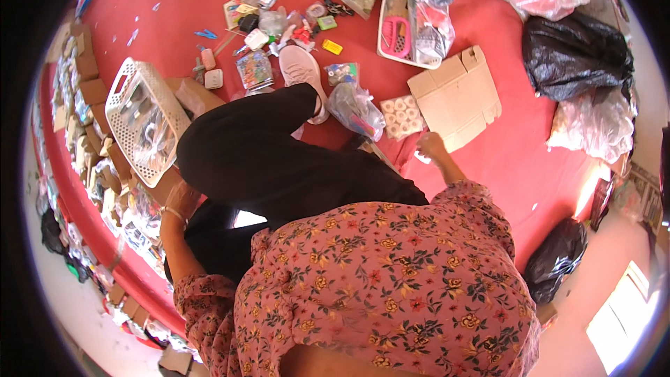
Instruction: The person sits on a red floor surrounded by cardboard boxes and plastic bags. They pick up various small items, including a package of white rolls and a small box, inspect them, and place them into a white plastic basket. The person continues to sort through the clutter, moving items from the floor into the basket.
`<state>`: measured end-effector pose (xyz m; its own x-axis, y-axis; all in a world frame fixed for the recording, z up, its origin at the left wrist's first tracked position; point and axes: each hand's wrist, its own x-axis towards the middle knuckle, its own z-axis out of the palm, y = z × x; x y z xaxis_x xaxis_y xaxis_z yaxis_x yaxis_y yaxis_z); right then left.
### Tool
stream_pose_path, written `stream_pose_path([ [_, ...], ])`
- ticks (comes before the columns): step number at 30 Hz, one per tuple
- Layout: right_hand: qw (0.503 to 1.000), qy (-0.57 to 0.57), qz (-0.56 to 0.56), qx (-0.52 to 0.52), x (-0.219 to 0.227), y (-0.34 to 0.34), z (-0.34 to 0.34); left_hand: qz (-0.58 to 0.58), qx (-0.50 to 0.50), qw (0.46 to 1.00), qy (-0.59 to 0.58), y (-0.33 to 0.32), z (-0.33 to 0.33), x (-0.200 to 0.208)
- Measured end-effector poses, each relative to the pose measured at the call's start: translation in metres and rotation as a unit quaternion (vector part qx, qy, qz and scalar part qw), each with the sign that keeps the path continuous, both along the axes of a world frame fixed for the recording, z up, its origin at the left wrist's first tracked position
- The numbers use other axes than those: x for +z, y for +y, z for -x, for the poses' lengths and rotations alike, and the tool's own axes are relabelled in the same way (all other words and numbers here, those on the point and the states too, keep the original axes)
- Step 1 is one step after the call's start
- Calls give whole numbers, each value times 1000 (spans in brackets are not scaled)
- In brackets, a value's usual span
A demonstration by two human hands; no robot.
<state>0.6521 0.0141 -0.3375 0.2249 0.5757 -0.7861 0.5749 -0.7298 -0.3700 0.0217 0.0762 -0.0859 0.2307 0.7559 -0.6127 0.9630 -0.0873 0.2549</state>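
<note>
Right hand (434, 145) with a small white thing (421, 158), beside flat cardboard (455, 94)

In the head view, I see a person in a flowered shirt (391, 272) bending over the red floor (516, 167). The fingers of the right hand are curled and seem to grasp the small white thing, which is just beside the lower edge of the cardboard. A pack of white rolls (401, 117) lies along the cardboard's left edge, and a clear bag (357, 108) is next to this pack.

The left hand (183, 199) is at the person's knee, near the lower end of a tilted white basket (124, 141). Its fingers are dark and partly hidden, so I cannot tell whether they hold something.

Farther up, a white tray (383, 28) stands above the cardboard. A black bag (576, 52) rests toward the right edge of the floor.
</note>
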Motion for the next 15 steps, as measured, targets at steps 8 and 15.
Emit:
stream_pose_path([
  [8, 960, 0, -196, 200, 69, 67, 118, -33, 214, 976, -24, -23, -2, 68],
  [15, 965, -70, -99, 233, 16, 106, 171, 31, 187, 981, 31, -18, -1, 29],
])
